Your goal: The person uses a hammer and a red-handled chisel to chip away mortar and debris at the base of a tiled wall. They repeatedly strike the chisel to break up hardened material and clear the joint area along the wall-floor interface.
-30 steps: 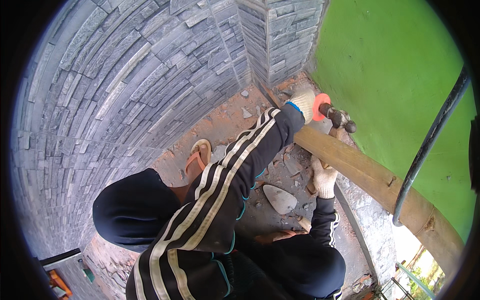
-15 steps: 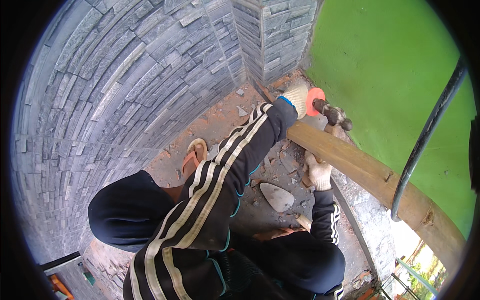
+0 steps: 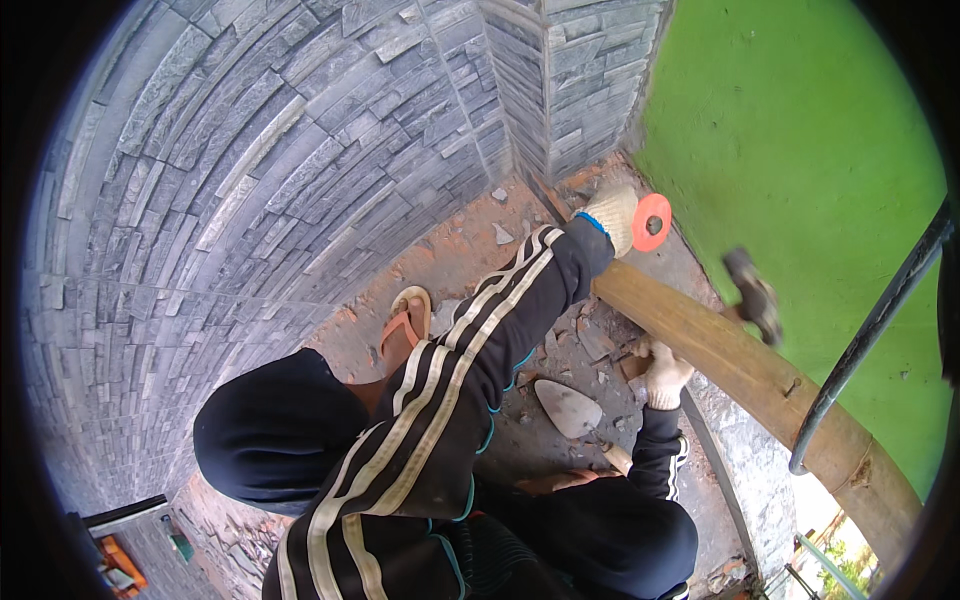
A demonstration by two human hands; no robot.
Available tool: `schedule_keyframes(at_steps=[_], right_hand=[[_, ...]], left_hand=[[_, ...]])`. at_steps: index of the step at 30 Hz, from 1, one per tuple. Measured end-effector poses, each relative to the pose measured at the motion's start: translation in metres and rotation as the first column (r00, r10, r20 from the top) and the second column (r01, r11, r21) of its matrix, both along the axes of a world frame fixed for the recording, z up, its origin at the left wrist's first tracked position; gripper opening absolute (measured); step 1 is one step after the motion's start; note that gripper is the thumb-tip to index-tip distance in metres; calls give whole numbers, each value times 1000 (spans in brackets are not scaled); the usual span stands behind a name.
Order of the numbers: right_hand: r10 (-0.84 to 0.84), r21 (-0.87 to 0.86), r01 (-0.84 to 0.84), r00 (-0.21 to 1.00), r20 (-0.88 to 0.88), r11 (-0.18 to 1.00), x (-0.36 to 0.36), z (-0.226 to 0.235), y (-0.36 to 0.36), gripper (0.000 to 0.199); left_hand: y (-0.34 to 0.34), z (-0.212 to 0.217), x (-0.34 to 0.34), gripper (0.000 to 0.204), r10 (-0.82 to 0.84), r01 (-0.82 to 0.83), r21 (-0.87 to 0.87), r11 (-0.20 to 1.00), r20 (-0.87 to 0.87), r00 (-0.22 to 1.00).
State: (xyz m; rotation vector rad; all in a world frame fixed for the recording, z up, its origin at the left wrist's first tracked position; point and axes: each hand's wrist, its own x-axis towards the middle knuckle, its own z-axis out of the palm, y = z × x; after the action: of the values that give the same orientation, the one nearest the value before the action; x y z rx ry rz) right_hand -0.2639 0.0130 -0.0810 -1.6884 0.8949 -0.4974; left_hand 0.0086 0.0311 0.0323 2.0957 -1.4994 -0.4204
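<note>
My left hand (image 3: 612,215), in a white knit glove with a blue cuff, is closed around a chisel near the corner of the walls. The chisel's round orange hand guard (image 3: 652,222) faces up, with its dark struck end in the middle; its blade is hidden under the glove. My right hand (image 3: 665,376), also gloved, is closed on a hammer's handle, which passes under the bamboo pole. Blurred by motion, the hammer head (image 3: 753,298) is beside the green wall, apart from the chisel. A trowel (image 3: 570,407) lies on the ground between my arms.
A thick bamboo pole (image 3: 720,335) with a nail in it crosses at the right. Next to it hangs a dark curved bar (image 3: 870,335). Grey stone cladding (image 3: 330,170) stands left, a green wall (image 3: 790,130) right. Rubble (image 3: 595,340) litters the ground near my sandalled foot (image 3: 408,318).
The hammer head has swung away from the chisel's end, toward the right and lower in view. My left hand still grips the chisel. The whole view has shifted slightly.
</note>
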Motion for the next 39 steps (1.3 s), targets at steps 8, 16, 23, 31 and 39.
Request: schedule_keyframes(at_steps=[8, 16, 23, 31, 39], right_hand=[[-188, 113, 173, 972, 138, 978, -1, 41, 31, 35], [25, -30, -24, 999, 46, 999, 12, 19, 18, 33], [-346, 330, 246, 892, 291, 912, 27, 79, 45, 10], [-230, 149, 196, 937, 264, 969, 10, 27, 13, 28], [-260, 340, 134, 897, 357, 931, 18, 73, 37, 21]], left_hand=[[4, -10, 17, 15, -21, 21, 5, 1000, 75, 997], [-6, -10, 5, 16, 16, -13, -69, 998, 33, 999], [4, -22, 19, 16, 94, -94, -4, 996, 64, 993], [-16, -27, 16, 21, 84, -80, -72, 994, 49, 995], [-14, -58, 29, 22, 119, -115, -74, 991, 56, 991]])
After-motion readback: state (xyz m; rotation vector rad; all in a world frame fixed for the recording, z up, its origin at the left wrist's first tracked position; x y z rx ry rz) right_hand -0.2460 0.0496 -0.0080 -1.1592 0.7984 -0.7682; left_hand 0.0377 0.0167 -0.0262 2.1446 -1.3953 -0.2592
